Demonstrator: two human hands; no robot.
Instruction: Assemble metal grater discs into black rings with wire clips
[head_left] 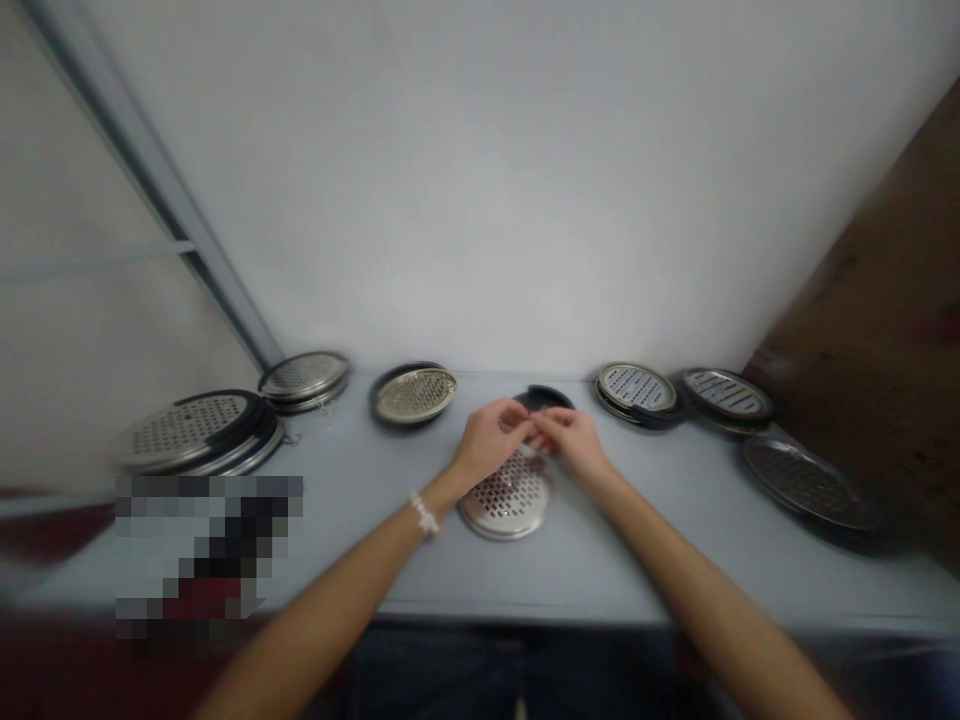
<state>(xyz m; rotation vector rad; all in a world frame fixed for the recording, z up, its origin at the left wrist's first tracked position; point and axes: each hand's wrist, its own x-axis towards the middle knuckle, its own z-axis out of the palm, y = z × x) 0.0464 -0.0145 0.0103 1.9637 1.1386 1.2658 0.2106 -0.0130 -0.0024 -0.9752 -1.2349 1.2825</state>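
Note:
In the middle of the table, a round silver grater (510,492) with rows of slots lies flat in front of me. My left hand (495,432) and my right hand (566,435) meet over its far edge, fingertips pinched together. Whatever is between the fingers is too small and blurred to name. A black curved part (541,396) shows just behind my fingers; whether it joins the grater is hidden. A pale bracelet (425,514) circles my left wrist.
Stacked round graters (195,430) stand at the left, with another small stack (306,378) behind. A grater (415,395) lies left of centre. More graters (637,390) line the right back, one (810,485) nearer. Cardboard boxes (877,290) rise at right; a white wall (480,200) bounds the back.

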